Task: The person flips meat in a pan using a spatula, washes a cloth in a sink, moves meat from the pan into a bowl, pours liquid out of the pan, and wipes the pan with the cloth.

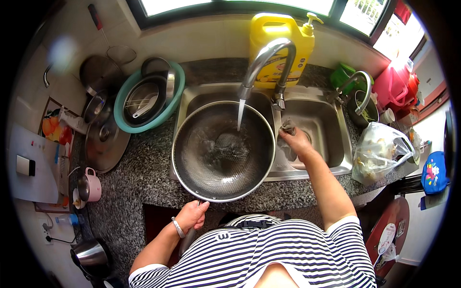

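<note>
A large dark wok (201, 172) with a honeycomb-patterned inside rests over the left basin of a steel double sink (324, 172). Water runs into it from a curved chrome faucet (268, 46) and pools at the bottom. My left hand (192, 217) is closed around the wok's handle, near the counter's front edge. Over the right basin, by the divider, my right hand (297, 140) grips a wet grey cloth (288, 126), part of which hangs below the fingers.
A yellow detergent jug (257, 39) stands behind the faucet. Left of the sink is a teal basin (120, 118) holding pans. A second faucet (365, 86) and a plastic bag of food (378, 154) are at right. A pink pot (94, 185) sits on the granite counter (133, 180).
</note>
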The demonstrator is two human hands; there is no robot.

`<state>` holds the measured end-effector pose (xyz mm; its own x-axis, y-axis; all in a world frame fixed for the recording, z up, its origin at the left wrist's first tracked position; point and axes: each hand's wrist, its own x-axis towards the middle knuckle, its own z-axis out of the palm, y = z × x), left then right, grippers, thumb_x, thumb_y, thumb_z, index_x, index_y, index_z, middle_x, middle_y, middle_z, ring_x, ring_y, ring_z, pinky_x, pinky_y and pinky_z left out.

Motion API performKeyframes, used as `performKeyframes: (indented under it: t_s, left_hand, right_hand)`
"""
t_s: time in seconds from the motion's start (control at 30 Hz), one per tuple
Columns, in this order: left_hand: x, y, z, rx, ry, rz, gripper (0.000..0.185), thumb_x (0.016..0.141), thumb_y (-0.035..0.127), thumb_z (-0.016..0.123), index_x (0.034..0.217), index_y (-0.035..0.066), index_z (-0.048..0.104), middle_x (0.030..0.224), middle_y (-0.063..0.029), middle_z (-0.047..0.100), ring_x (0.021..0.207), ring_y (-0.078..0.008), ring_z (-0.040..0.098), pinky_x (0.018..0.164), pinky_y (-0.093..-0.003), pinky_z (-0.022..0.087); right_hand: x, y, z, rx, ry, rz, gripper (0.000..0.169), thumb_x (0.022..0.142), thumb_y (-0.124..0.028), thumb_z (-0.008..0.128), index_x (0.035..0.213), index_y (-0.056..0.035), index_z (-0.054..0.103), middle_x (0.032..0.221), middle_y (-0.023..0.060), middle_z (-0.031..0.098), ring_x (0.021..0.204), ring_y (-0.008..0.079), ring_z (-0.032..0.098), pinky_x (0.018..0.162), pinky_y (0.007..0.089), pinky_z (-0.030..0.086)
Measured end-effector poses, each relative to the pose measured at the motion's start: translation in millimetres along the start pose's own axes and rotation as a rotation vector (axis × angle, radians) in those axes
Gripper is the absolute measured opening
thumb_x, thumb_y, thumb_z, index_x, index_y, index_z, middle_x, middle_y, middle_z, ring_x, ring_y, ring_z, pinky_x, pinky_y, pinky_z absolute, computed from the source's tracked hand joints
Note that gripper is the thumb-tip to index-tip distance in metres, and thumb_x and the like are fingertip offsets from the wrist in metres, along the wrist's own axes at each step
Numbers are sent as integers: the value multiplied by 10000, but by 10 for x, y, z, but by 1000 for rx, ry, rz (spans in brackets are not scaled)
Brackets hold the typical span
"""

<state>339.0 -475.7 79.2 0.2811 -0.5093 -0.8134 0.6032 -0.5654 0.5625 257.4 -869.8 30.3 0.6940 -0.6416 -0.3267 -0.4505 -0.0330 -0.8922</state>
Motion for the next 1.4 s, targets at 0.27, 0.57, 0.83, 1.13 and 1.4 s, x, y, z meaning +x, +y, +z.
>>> performKeyframes:
  t_s: [0.27, 0.57, 0.83, 1.13, 1.4]
  left_hand:
    - [51, -175, -30, 49, 47, 42, 300, 963, 270, 508, 759, 65, 427, 499, -12, 410, 354, -108, 372, 342, -261, 321]
    - [27, -98, -47, 63, 45, 23, 280, 964, 257, 511, 777, 58, 451, 505, -5, 427, 356, -98, 376, 343, -257, 315]
    - [128, -98, -142, 165, 1, 38, 229, 958, 220, 521, 806, 62, 453, 506, 3, 404, 355, -93, 364, 331, -246, 310]
    - [106, 292, 161, 321, -231, -52, 204, 962, 218, 516, 852, 47, 494, 509, 25, 406, 363, -73, 358, 340, -235, 296]
    - [330, 835, 835, 563, -519, -6, 237, 910, 233, 609, 834, 36, 503, 512, 36, 443, 354, -61, 399, 318, -229, 282]
  right_hand:
    - [691, -317, 291, -188, 93, -139, 394, 754, -239, 667, 1077, -19, 620, 960, 198, 664, 899, 297, 639, 782, 352, 475]
    - [933, -515, 311, -125, 31, -107, 436, 830, -333, 674, 1081, 15, 601, 989, 131, 651, 911, 193, 610, 794, 303, 471]
    - [-232, 39, -36, 370, -433, 279, 616, 822, -355, 613, 1286, 22, 464, 1163, 143, 594, 1065, 208, 557, 929, 343, 431]
    - [-1075, 31, -542, 319, 25, 131, 493, 789, -139, 571, 1245, 9, 455, 1072, 96, 585, 952, 165, 566, 838, 299, 468]
    - [-1771, -101, -1432, 341, 365, 62, 434, 774, -108, 617, 1181, -10, 500, 1003, 53, 564, 916, 144, 529, 853, 297, 427]
